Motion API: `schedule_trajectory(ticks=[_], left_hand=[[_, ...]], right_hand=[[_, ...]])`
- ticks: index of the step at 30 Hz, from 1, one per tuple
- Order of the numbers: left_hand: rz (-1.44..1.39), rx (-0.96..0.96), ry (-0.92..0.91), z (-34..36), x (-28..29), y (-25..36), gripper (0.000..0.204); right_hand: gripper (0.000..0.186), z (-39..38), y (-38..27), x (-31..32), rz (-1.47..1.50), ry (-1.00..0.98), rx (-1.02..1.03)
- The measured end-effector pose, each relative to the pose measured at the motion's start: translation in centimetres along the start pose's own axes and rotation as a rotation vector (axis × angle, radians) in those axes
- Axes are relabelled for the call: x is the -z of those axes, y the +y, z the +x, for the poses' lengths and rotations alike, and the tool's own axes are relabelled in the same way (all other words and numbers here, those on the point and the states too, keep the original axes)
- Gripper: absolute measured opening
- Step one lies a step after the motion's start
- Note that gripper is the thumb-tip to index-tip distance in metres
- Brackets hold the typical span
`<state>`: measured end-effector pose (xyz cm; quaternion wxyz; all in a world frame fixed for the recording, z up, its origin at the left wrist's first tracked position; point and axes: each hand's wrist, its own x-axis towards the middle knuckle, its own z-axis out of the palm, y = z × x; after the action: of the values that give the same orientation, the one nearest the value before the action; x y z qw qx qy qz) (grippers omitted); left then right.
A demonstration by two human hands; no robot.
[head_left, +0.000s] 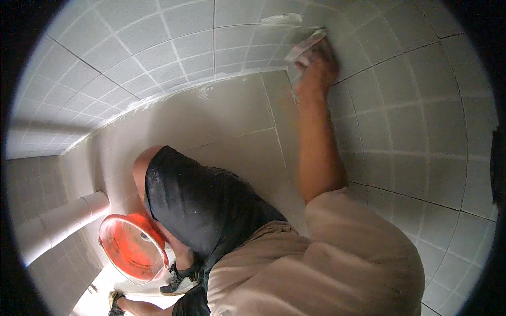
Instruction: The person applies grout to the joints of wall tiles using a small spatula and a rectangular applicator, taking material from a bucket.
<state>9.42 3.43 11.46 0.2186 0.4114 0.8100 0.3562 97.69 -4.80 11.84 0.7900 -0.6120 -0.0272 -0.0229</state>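
Pale flat piece: up at the corner of the tiled walls, above the floor; blurred, exact kind unclear.
Right hand: grip closed around the piece; finger detail lost in blur.
Right forearm: bare, reaching forward nearly straight from beige sleeve, near right wall.
Left hand: out of view, can't tell its grip.
Red bucket: beside left leg, near white pipe.

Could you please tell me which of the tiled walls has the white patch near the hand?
The far wall, along the picture's top: its white patch lies up and left of the right hand. The right wall and left wall show no such patch.
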Motion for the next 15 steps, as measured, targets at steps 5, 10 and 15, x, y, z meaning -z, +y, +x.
schedule_trajectory(ticks=[5, 10, 15], left_hand=[[-0.011, 0.01, 0.004, 0.1, 0.6, -0.9, 0.043], [-0.002, 0.029, 0.034, -0.5, 2.3, -2.4, 0.043], [-0.019, 0.045, 0.036, -0.4, 2.5, -3.4, 0.043]], right_hand=[[0.037, 1.1, 1.2, -1.4, 0.076, -0.045, -0.045], [0.028, -5.8, 2.3, -5.2, -0.02, -0.268, 0.012], [0.024, -2.6, 2.0, -5.8, -0.06, -0.18, 0.305]])
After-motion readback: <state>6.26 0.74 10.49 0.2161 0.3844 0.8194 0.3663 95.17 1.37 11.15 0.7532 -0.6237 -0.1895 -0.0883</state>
